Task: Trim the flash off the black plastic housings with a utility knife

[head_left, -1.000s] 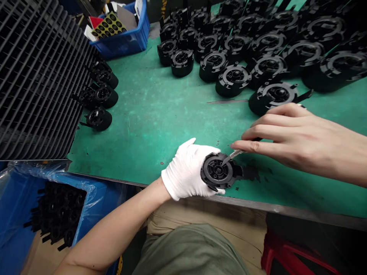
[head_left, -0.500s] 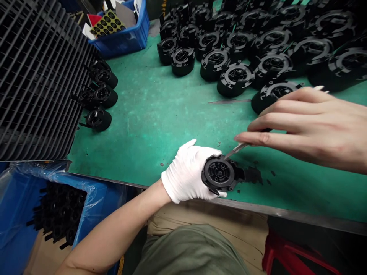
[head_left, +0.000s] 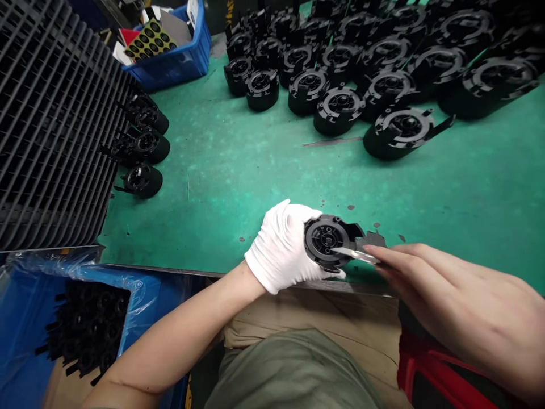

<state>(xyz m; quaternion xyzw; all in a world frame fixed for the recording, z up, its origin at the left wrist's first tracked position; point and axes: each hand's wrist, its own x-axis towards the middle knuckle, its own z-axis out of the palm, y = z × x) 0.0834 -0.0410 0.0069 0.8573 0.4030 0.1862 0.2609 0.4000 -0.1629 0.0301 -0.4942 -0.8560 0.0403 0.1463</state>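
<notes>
My left hand (head_left: 283,247), in a white glove, grips a round black plastic part (head_left: 327,241) near the table's front edge. Its ringed, ribbed face is turned up toward me, and a tab juts out on its right side. My bare right hand (head_left: 451,301) is closed on a thin pointed metal blade, which looks like a craft knife (head_left: 360,255). The blade's tip lies over the lower right of the part's face; whether it touches is unclear. Part of the handle is hidden by my fingers.
Rows of similar black parts (head_left: 340,105) stand at the back of the green table (head_left: 221,170). Several more stand at left beside a dark ribbed stack (head_left: 46,130). A blue bin (head_left: 179,62) holds label sheets; a lower blue crate (head_left: 149,295) holds black parts. A red stool (head_left: 419,363) is below.
My right hand has moved down and toward me, bringing the blade from the part's upper edge to its lower right. The part has turned slightly in my left hand. The view has shifted slightly.
</notes>
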